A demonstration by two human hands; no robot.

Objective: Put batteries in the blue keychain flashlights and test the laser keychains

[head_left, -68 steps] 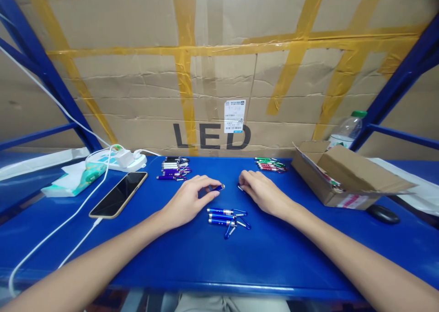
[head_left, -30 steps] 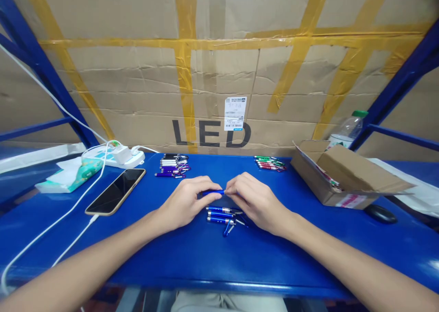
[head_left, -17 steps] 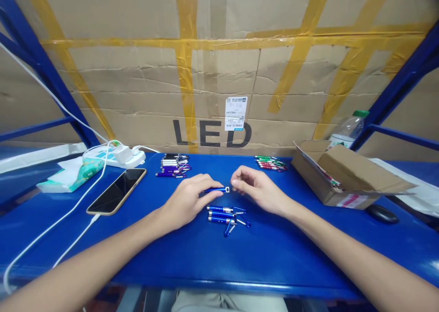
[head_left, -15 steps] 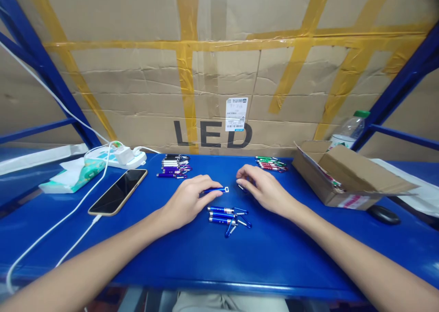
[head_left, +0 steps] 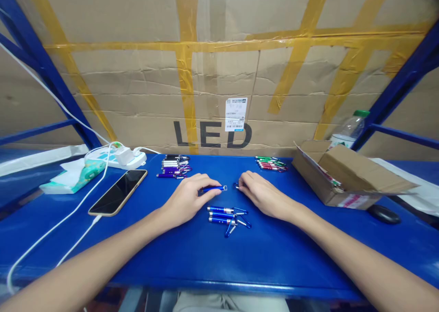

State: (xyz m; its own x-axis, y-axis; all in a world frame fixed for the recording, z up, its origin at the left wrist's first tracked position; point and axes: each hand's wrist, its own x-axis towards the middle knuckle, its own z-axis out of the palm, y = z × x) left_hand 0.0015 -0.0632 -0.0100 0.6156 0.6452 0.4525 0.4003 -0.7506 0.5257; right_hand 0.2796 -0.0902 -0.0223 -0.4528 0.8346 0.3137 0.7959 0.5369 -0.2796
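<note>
Lap (head_left: 229, 303) at the near edge, under the blue table (head_left: 212, 261). Beyond it, mid-table, three blue pens (head_left: 219, 215) lie side by side, roughly parallel, their clips splayed to the right.

Just past them, both hands, apart from each other. Left hand (head_left: 188, 198) pinches a fourth pen, the held pen (head_left: 213, 189), between thumb and fingers; it lies nearly level, metal loop end pointing at the other hand. Right hand (head_left: 259, 191) is bunched, pinching a blue clip (head_left: 235, 185) (only its edge shows past the fingertips). Clip and loop do not touch.

To the right, a black mouse (head_left: 384, 214); to the left, a phone (head_left: 118, 193), dark screen up, white plug in its near end.

Farther back, left: tissues (head_left: 73, 177), and a power strip (head_left: 135, 159) behind the phone. Purple, silver and black pens (head_left: 173, 167) in a row near the back edge. Right: red and green pens (head_left: 270, 165), then an open box (head_left: 353, 175), contents hard to make out. Bottle (head_left: 350, 128), green cap, behind the box. Farthest, a taped carton (head_left: 137, 88) lettered LED.
</note>
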